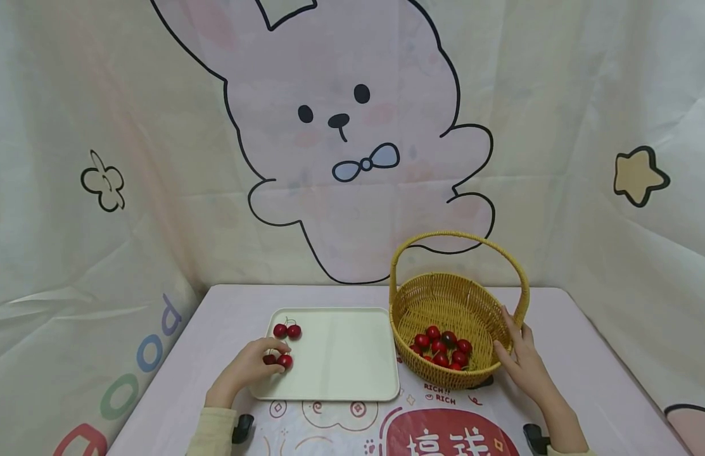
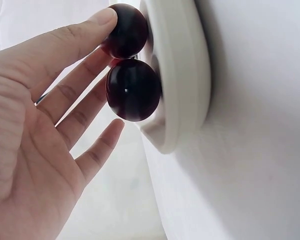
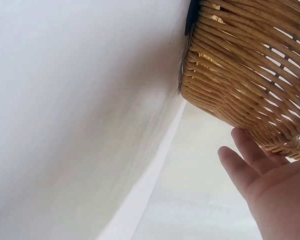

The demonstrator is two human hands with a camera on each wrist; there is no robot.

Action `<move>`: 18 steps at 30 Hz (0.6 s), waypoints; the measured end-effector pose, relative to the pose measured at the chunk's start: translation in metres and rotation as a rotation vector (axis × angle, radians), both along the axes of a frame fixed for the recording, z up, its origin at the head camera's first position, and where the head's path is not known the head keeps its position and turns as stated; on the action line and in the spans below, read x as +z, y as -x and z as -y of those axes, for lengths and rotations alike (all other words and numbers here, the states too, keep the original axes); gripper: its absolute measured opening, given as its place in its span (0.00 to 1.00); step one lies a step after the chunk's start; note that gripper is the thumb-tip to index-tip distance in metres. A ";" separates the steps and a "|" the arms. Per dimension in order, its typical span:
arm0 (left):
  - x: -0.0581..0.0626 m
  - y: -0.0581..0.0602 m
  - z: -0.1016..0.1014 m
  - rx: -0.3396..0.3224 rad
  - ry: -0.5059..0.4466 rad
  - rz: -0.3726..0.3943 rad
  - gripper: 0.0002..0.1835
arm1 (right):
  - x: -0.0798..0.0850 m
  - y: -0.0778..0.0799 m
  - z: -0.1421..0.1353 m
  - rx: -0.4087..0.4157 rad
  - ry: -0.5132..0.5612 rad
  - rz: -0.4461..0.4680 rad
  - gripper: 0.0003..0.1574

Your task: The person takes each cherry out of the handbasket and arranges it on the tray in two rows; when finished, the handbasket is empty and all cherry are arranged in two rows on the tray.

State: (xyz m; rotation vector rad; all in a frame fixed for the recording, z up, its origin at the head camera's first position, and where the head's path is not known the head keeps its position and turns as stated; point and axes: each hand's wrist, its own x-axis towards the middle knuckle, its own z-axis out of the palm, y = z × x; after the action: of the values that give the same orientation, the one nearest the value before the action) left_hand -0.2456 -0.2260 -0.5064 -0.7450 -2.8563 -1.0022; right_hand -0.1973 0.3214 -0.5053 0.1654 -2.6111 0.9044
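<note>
Dark red cherries (image 1: pixel 285 361), yellow basket (image 1: pixel 443 297), cream tray (image 1: pixel 343 358)

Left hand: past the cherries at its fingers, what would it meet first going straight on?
Probably the tray's right rim, or the basket just beyond if it travels higher; depth is unclear.

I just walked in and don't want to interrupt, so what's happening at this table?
A person's left hand pinches at a pair of cherries on the white tray. A second pair lies farther back on the tray. The right hand grips the side of the wicker basket, which stands beside the tray with more cherries inside.
</note>
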 end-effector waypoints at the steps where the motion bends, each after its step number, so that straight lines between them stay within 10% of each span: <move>1: 0.000 0.000 0.000 -0.001 0.002 -0.005 0.15 | 0.000 0.000 0.000 -0.001 0.000 0.001 0.47; 18: 0.000 0.000 0.000 -0.024 -0.033 0.029 0.15 | 0.001 0.000 0.001 0.006 -0.004 -0.002 0.47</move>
State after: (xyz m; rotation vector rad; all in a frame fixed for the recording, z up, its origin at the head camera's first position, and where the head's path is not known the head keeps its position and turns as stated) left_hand -0.2460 -0.2259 -0.5066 -0.7710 -2.8542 -1.0690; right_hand -0.1977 0.3208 -0.5046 0.1751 -2.6118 0.9008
